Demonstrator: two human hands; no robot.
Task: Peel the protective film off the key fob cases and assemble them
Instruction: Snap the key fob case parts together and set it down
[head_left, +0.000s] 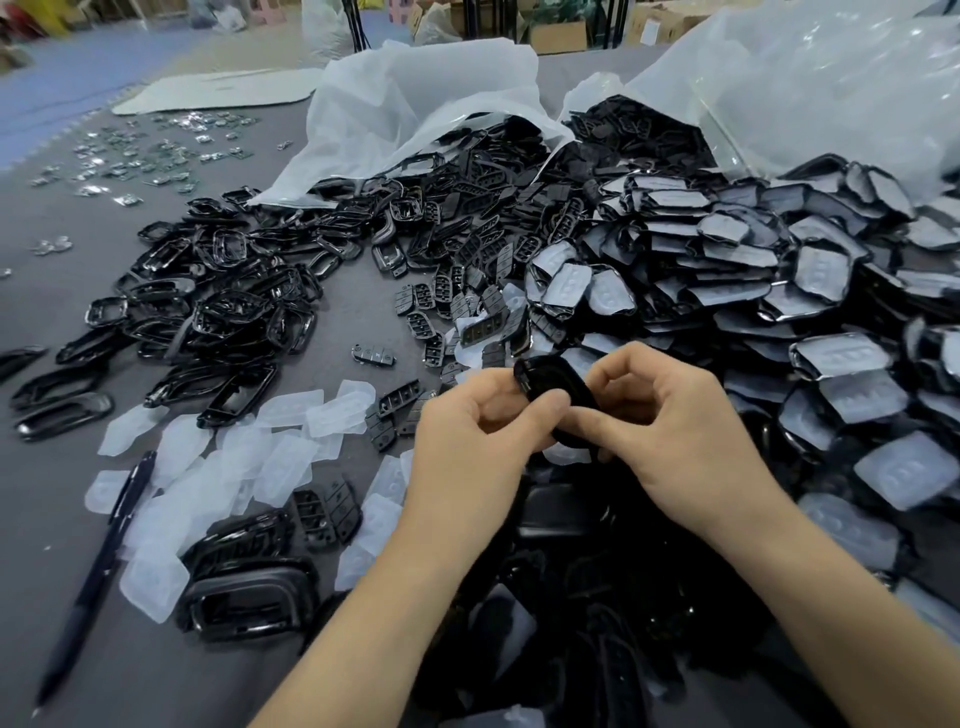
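At six o'clock, my left grip (467, 431) and right grip (670, 426) pinch one key fob case (545, 376); I'd peel from one edge, slowly.

Bare left forearm (363, 597) and right forearm (831, 597) angle in from the bottom edge, meeting mid-frame. The left hand (467, 441) is curled, thumb and forefinger pinching a black key fob case (540, 376). The right hand (675, 431) is curled, thumb on the case's lower end, probably pinching it; contact partly hidden.
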